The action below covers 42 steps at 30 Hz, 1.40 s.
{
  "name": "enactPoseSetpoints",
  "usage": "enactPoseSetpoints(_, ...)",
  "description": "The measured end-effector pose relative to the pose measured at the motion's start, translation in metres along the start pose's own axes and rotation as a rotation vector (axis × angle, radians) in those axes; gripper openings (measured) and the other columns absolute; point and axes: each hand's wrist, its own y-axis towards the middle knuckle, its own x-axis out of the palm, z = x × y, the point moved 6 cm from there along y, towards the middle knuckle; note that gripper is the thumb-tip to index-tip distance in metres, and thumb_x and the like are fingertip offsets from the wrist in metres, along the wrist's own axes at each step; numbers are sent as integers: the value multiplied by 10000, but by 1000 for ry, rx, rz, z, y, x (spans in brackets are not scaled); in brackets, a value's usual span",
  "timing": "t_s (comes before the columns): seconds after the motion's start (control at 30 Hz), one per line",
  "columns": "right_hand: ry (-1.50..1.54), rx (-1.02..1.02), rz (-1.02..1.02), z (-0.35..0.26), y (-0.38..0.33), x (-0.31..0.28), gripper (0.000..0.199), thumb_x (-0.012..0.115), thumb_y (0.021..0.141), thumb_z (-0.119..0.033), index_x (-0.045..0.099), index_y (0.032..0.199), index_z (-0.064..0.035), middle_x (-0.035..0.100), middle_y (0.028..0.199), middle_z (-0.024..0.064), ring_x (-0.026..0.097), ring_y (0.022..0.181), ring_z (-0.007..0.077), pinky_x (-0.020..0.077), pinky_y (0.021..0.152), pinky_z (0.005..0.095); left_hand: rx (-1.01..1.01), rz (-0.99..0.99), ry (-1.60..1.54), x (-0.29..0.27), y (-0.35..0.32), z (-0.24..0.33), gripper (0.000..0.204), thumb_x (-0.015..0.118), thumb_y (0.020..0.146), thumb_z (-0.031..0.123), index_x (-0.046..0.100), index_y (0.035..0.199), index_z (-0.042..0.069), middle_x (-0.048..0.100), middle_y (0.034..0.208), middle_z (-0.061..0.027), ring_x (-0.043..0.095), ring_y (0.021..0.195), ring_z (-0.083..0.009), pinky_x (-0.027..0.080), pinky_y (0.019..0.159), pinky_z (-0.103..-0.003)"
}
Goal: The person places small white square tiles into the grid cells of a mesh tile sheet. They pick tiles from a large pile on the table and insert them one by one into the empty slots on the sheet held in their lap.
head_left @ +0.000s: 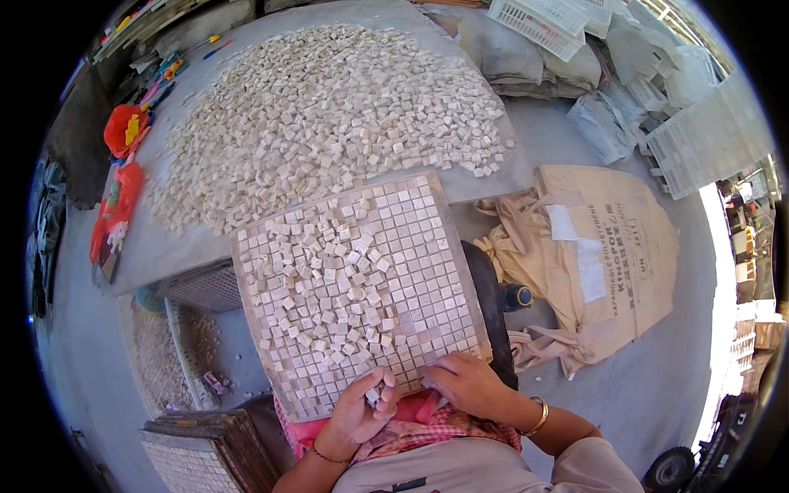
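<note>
A square grid board [463,279] rests across my lap, its cells largely filled with pale stone mosaic tiles [419,226]. Loose tiles [329,271] lie heaped over its middle and left. At the near edge, my left hand [362,411] is cupped, palm turned inward, around a few small stone tiles [374,396]. My right hand [468,384] lies over the near right edge of the board, fingers bent together and tips touching the grid. Whatever is under those fingertips is hidden.
Beyond the board spreads a big pile of stone tiles [329,115] on a table. A beige sack [633,263] and dark bottle [516,297] are to the right. Stacked boards [205,456] and a crate [185,353] stand left; white crates [538,25] sit far right.
</note>
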Motion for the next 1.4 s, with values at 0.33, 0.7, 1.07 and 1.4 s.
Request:
enactPoseSetpoints(0.33,-45,-93,-28,-1,-8,10,199,553,746,-128,568,921,-36,521,875,78,546,804,245,464,710,349,109,-7,1,-5,-5,15,234,466,956,232,540,900,17,488,701,-28,408,550,-98,340,465,-211)
enactPoseSetpoints(0.7,-35,-61,26,1,-11,13,205,591,750,-130,571,934,-42,536,852,80,563,782,264,476,657,356,136,19,-21,-1,-9,21,226,466,953,213,543,883,12,473,684,-21,411,559,-94,361,455,-205)
enactPoseSetpoints(1.07,-33,-51,108,12,48,6,208,676,758,-95,612,952,-56,597,848,79,609,758,284,509,656,360,153,38,26,-4,-11,19,132,508,905,109,567,962,5,556,812,-82,504,687,-147,405,578,-251)
enactPoseSetpoints(1.4,404,463,93,53,41,-31,105,639,842,-74,652,913,3,650,771,107,598,626,169,464,576,276,140,55,21,-6,-7,20,104,526,863,95,549,911,6,512,816,-63,459,692,-129,382,564,-229)
